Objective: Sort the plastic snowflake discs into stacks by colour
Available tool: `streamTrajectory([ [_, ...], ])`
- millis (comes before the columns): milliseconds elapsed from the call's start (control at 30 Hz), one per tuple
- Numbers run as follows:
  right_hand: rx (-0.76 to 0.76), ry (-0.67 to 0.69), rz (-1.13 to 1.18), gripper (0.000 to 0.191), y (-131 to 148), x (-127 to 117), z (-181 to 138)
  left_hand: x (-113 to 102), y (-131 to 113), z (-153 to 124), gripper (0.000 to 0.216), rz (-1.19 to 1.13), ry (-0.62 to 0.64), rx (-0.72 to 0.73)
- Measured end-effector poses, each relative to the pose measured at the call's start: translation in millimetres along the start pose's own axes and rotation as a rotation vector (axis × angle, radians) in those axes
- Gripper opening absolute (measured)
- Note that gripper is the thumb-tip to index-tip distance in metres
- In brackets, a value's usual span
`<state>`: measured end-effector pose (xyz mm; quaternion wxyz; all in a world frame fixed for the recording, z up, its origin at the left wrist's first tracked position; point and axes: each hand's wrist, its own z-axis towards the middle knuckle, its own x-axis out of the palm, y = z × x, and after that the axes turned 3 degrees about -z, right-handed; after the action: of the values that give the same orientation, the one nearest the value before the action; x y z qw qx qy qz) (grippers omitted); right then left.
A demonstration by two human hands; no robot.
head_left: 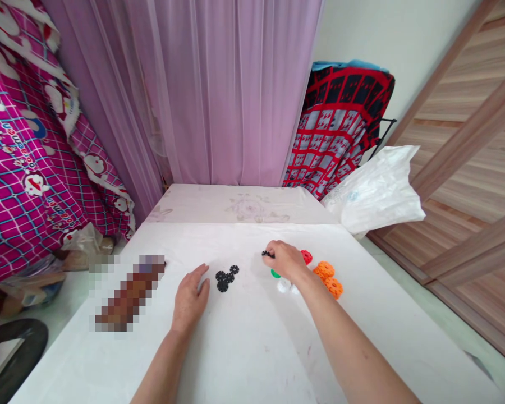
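1 red disc [306, 257], 1 grn disc [275, 274]

One black disc [267, 254] is pinched in fingers [276, 249]; black disc cluster [226, 276] lies flat.

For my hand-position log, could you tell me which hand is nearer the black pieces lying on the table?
Left. The left hand rests just left of the black pieces; the right hand, pinching one black piece, is farther to their right.

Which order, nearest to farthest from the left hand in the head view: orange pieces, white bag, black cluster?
1. black cluster: on the table, just right of the left hand.
2. orange pieces: farther right, past the right hand, which pinches a single black piece.
3. white bag: at the far right corner.
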<state>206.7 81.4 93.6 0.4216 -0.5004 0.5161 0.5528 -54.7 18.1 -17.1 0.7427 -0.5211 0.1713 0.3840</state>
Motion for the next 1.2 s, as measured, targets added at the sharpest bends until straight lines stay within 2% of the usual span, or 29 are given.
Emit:
streamTrajectory([
  [100,0.080,-0.022,-0.044,0.024,-26.2,-11.3,17.9,-0.5,-0.1,0.2,0.037,0.000,0.007,-0.009],
  [233,0.077,-0.002,-0.073,0.025,-37.6,-6.7,27.9,-1.3,-0.1,0.2,0.036,-0.002,0.015,-0.006],
  [467,0.061,0.014,-0.077,0.030,-37.3,1.1,29.4,-2.8,-0.9,1.3,0.037,0.002,0.011,0.001],
  [567,0.063,-0.052,-0.015,0.031,-32.0,-4.6,24.1,-3.7,-2.2,1.4,0.039,-0.012,0.014,-0.003],
  [667,0.016,-0.141,0.061,0.024,-9.4,-3.4,13.0,-3.3,-2.6,1.1,0.038,-0.042,-0.012,-0.029],
  [800,-0.198,-0.079,0.135,0.023,40.0,25.0,-6.6,-1.7,-0.9,1.0,0.038,-0.052,-0.054,-0.049],
  [933,-0.370,-0.153,0.206,0.027,71.3,66.8,-20.9,-1.3,-2.6,-0.7,0.035,-0.004,-0.025,0.019],
  [1000,-0.385,-0.204,0.229,0.026,74.1,82.1,-25.4,-1.5,-6.9,-2.9,0.031,0.057,0.045,0.076],
  [1100,-0.317,-0.281,0.288,0.025,67.8,95.8,-32.3,-1.7,-15.2,-6.6,0.032,0.147,0.168,0.160],
  [1200,-0.277,-0.351,0.360,0.029,56.8,103.7,-41.2,-1.6,-21.0,-8.5,0.031,0.198,0.206,0.181],
])
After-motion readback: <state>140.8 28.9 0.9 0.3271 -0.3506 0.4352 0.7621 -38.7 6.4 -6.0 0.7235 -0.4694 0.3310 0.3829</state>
